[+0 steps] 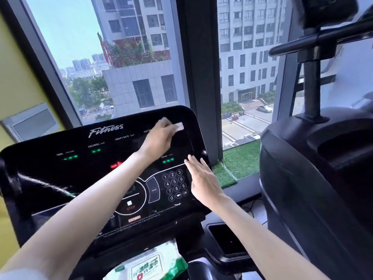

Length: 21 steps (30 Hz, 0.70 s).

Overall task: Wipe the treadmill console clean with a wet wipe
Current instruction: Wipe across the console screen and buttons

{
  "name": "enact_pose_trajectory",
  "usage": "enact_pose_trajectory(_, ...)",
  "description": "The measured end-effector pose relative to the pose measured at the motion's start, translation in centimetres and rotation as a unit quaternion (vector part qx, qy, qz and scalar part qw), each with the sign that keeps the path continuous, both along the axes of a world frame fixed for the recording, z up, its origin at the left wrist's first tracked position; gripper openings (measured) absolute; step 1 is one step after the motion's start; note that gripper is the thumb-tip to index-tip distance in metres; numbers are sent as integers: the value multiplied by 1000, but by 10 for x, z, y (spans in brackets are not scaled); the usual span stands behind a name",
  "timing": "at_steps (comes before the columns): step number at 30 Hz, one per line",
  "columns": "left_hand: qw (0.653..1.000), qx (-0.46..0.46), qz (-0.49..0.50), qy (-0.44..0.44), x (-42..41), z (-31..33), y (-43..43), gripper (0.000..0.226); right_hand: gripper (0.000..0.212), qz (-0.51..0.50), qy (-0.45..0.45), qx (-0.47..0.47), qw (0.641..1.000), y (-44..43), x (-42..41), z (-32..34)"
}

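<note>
the treadmill console (pixel 60 178) is glossy black, with white lettering and a white-outlined number keypad (pixel 175 183). green dashes (pixel 70 157) glow on its readouts, and a red patch (pixel 116 164) glows near the middle. the wet wipe (pixel 180 126) is white. the pack of wipes (pixel 149 265) below is white with green edges and a green-framed label. the turf strip (pixel 240 156) by the window is green, the wall (pixel 18 77) yellow, the neighbouring machine (pixel 312 178) black.
</note>
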State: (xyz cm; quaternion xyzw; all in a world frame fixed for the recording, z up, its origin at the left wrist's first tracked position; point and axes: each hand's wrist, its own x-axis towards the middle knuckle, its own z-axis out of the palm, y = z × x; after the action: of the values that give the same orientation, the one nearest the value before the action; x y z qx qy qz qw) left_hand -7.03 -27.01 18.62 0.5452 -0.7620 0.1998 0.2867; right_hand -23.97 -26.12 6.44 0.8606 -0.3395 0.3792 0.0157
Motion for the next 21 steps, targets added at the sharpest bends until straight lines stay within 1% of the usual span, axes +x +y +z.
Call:
enact_pose_trajectory(2,989,82,-72,-102,-6,-20,15,22,69,0,-6,13,1000,1,2,0)
enact_pose_trajectory(3,982,101,-83,-134,-4,-21,18,25,68,0,-9,18,1000,1,2,-1)
enact_pose_trajectory(4,984,94,-73,-133,0,-16,17,26,69,2,-13,21,1000,1,3,-1)
enact_pose_trajectory(5,992,66,-46,-100,4,-8,13,23,69,5,-16,25,1000,1,3,-2)
enact_pose_trajectory(6,999,18,-8,-39,9,-2,10,20,70,9,-17,28,999,1,4,-3)
enact_pose_trajectory(7,998,-29,35,31,13,2,9,18,71,11,-17,30,999,0,4,-3)
enact_pose_trajectory(8,993,-62,60,76,17,-2,10,20,72,10,-20,30,999,0,5,-4)
enact_pose_trajectory(9,994,-63,53,71,16,-9,13,23,72,6,-22,31,999,0,5,-4)
enact_pose_trajectory(10,999,-34,19,18,13,-19,18,26,72,0,-23,31,999,0,6,-5)
enact_pose_trajectory(11,998,18,-29,-52,9,-31,25,28,71,-5,-23,32,999,0,7,-5)
enact_pose_trajectory(12,991,61,-66,-102,9,-38,32,28,70,-8,-22,34,999,0,8,-5)
enact_pose_trajectory(13,987,80,-76,-120,13,-37,35,28,70,-9,-23,35,999,1,9,-5)
enact_pose_trajectory(14,990,69,-62,-102,19,-31,33,27,70,-10,-26,37,999,1,9,-5)
enact_pose_trajectory(15,998,29,-28,-53,24,-25,30,27,70,-11,-28,40,999,2,9,-4)
enact_pose_trajectory(16,999,-25,19,21,29,-19,29,28,71,-13,-27,42,999,2,10,-4)
enact_pose_trajectory(17,989,-78,71,104,32,-17,30,28,72,-14,-25,44,999,3,11,-4)
enact_pose_trajectory(18,977,-110,106,152,32,-21,32,28,72,-17,-23,45,999,3,11,-4)
enact_pose_trajectory(19,976,-113,110,149,28,-28,35,29,72,-21,-20,45,999,3,12,-4)
enact_pose_trajectory(20,989,-80,80,96,22,-39,40,31,72,-25,-15,43,999,3,13,-5)
enact_pose_trajectory(21,999,-26,25,12,17,-53,47,33,73,-30,-9,39,999,3,14,-6)
